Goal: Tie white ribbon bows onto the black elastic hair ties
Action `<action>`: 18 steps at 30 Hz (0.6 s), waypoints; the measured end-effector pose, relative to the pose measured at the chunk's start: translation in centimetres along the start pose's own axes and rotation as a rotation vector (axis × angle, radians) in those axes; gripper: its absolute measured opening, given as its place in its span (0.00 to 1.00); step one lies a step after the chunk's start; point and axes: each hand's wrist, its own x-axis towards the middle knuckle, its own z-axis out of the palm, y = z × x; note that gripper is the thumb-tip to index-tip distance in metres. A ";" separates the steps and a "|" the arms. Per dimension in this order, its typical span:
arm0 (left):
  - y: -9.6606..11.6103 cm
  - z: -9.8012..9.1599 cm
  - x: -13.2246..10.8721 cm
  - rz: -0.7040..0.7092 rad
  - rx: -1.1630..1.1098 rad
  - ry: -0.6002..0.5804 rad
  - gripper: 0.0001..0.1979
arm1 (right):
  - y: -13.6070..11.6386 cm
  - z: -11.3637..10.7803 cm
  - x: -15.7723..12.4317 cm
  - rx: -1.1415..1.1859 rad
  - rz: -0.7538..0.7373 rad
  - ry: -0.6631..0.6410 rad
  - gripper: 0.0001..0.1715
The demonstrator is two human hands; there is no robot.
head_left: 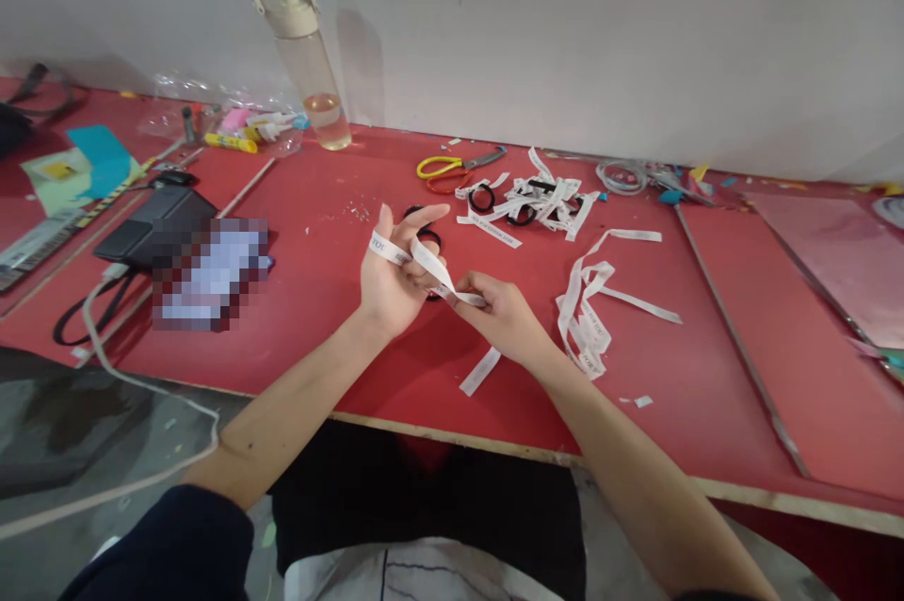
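A white ribbon with dark printed letters (432, 264) runs across the palm of my left hand (388, 292) and twists over its fingers. That palm faces up, thumb and index finger stretched out while the other fingers curl at the ribbon. My right hand (494, 307) pinches the ribbon just to the right, and a tail hangs below it to the table. Black rings (429, 235), which look like hair ties, lie partly hidden behind my left fingers. Farther back is a pile of ribbon pieces with black rings (547, 203). Loose ribbon lengths (588, 337) lie right of my right hand.
Yellow-handled scissors (442, 168) lie on the red table (317, 300) near the wall. A bottle (314, 78) stands at the back left. Left are a black box with a cable (159, 219), a blurred-out item (216, 276) and a glue stick (231, 143). A strip (741, 337) lies right.
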 end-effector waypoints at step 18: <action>-1.1 -0.6 0.4 0.150 0.315 -0.126 0.32 | -1.0 -0.5 -0.2 0.236 -0.030 -0.005 0.26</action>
